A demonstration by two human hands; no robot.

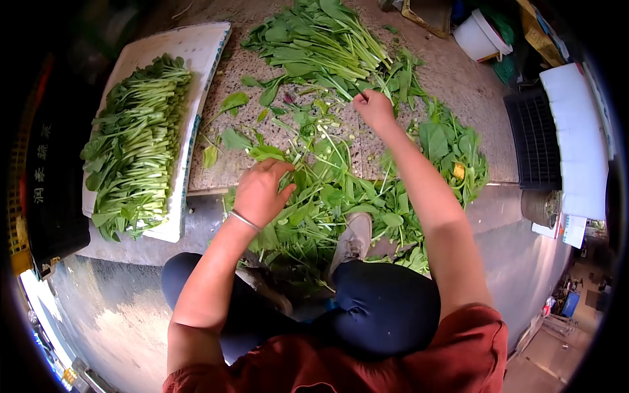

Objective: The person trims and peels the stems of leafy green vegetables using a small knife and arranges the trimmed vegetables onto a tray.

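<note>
Loose greens [327, 187] are sprawling around the left hand [262, 190], which is hanging half-spread; leftward, a white tray [200, 49] is bearing lined-up greens [137, 144]. A leafy bundle [314, 39] is lying beyond the right hand [375, 110], its fingertips pressing together, on what I can't tell.

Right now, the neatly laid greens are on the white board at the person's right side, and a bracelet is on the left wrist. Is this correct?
Not completely: the white board with the neatly laid greens is at the person's left side, as the head view shows. The bracelet is indeed on the left wrist.
</note>
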